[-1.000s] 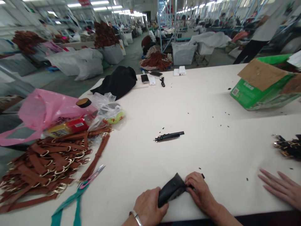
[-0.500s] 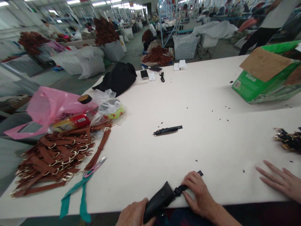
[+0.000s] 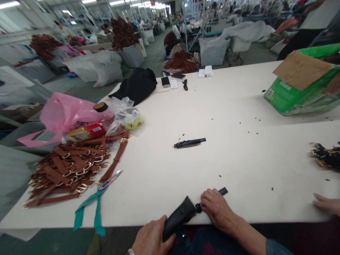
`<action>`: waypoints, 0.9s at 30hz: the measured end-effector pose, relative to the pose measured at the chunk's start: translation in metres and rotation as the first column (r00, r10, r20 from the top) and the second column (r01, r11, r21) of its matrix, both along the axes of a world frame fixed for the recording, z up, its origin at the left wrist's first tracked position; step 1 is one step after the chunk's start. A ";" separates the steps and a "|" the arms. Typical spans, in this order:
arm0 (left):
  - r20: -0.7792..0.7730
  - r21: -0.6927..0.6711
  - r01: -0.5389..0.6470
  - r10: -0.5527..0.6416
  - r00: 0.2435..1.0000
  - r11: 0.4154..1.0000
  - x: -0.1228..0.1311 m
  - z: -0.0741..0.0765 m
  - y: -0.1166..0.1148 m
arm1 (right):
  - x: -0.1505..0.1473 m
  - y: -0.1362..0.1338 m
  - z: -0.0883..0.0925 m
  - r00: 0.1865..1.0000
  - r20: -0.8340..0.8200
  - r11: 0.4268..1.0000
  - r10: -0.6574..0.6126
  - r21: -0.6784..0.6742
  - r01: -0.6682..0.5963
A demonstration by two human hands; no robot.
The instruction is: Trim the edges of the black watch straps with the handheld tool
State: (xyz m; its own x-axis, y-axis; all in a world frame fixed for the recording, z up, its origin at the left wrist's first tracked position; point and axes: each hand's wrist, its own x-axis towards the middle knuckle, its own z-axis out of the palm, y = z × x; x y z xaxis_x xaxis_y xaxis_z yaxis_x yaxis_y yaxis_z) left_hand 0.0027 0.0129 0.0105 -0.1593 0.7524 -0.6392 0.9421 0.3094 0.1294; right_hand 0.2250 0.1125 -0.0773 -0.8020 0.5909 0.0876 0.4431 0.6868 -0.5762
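At the front edge of the table, my left hand (image 3: 151, 235) is closed around a black leather-like piece (image 3: 179, 216) with a wide flared end and a small shiny dot on it. My right hand (image 3: 219, 212) is closed over a narrow black strap (image 3: 223, 191), whose flat end sticks out past the fingers. The strap's other end meets the flared end of the piece; how they join is hidden. Farther in on the table lies another black strap (image 3: 190, 142) with a metal buckle at its left end.
Brown straps with metal rings (image 3: 69, 170) are heaped on the left, beside scissors (image 3: 113, 179) tied with green ribbon. Behind are a pink bag (image 3: 63, 113) and black cloth (image 3: 138, 85). A green box (image 3: 294, 92), black straps (image 3: 325, 156) and another person's hand (image 3: 326, 203) are right.
My right hand has slid slightly left along the strap, covering more near the flared piece. The other person's hand has drawn away to the right. The whole view has shifted a little.
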 end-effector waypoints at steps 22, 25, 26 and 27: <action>0.012 0.055 -0.044 0.043 0.999 0.997 0.005 0.000 -0.008 | 0.005 -0.001 -0.007 0.985 -0.174 1.000 0.001 -0.010 -0.003; 0.015 0.045 -0.036 0.035 0.999 0.998 0.006 0.000 -0.008 | 0.005 -0.001 0.000 0.991 -0.135 0.998 -0.016 -0.062 0.007; 0.013 0.043 -0.034 0.033 0.999 0.999 0.006 0.000 -0.008 | 0.005 0.000 0.003 0.992 -0.124 0.997 -0.025 -0.079 0.015; 0.011 0.042 -0.031 0.031 0.999 0.999 0.006 0.001 -0.008 | 0.005 0.000 0.004 0.993 -0.114 0.995 -0.037 -0.098 0.026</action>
